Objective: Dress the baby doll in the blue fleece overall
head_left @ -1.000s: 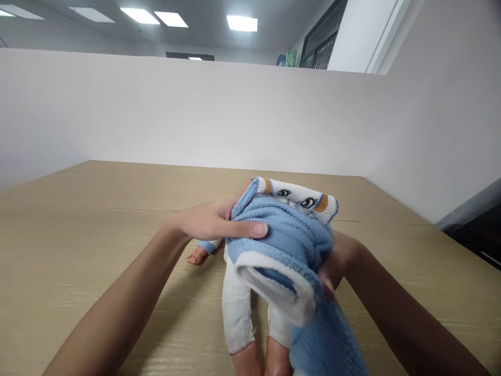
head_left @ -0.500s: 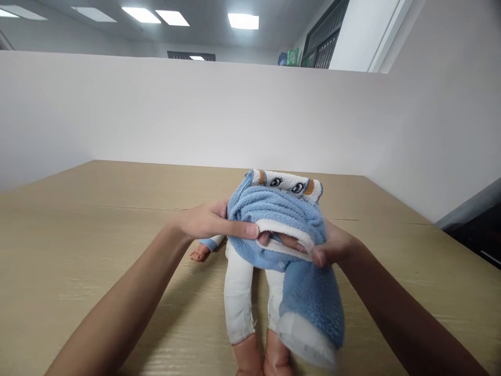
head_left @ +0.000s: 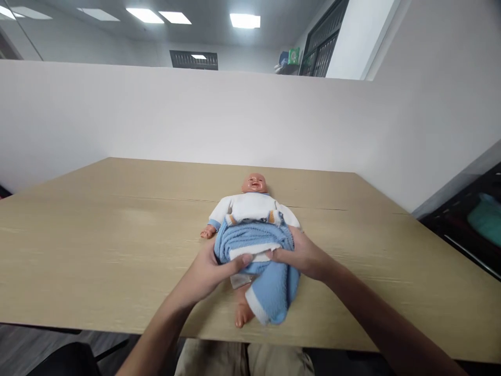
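2 hands (head_left: 209, 273) clamped on blue garment (head_left: 252, 235) over doll (head_left: 251, 205), its long axis front-to-back, head pointing away.

The gripped garment (head_left: 260, 267) is fleecy cloth, the doll's head (head_left: 254, 183) beyond it glossy plastic, the table (head_left: 136, 256) beneath wood-grained.

a pale wall (head_left: 235, 115) stands right behind the broad wood-toned table (head_left: 117, 250); up above, bright light panels (head_left: 245, 21) glow in the ceiling (head_left: 211, 28), a dark barred frame (head_left: 324, 39) sits over to the right, grey floor (head_left: 19, 347) shows low at left.
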`<state>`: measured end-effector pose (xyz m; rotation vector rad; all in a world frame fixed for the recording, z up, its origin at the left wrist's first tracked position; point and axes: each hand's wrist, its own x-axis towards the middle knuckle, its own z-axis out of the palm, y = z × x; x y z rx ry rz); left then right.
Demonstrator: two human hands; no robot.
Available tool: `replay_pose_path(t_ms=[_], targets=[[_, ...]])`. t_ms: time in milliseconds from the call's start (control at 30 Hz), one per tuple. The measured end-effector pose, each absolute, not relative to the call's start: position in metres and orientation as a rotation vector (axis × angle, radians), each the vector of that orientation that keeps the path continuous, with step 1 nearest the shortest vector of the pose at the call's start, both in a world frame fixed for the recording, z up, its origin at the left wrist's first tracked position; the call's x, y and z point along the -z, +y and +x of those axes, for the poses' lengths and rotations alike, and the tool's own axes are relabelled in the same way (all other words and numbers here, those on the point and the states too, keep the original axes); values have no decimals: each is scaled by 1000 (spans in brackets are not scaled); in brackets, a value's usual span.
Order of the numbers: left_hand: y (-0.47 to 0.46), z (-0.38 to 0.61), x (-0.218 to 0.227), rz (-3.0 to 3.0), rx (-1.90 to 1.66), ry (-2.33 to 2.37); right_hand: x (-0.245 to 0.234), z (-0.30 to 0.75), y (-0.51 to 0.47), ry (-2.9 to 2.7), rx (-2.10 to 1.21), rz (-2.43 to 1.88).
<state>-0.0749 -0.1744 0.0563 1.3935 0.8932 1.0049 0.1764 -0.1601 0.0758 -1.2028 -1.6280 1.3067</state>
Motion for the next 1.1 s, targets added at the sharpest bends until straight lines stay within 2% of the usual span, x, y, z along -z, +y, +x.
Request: replay_pose_path(t_ms=[200,367,567,833,1100], targets=[[-224,-65,-14,1279,-1181,1200,-58,157,-189,-1732,-1427,-1165],[-233,-57,6,1362,-1121,1298,-49,152,-197,-1917,-971,-1479],[-216,-56,23,1427,-988,1385,-40,144,-195,-1949,-817,-1560],[-182,-63,18,1515,-1007,1373,-29,144,-164,-1899,-765,-1649],[-204,-64,-9,1374,-974,1267,-74,152,-173,-2008,-1010,-1552]])
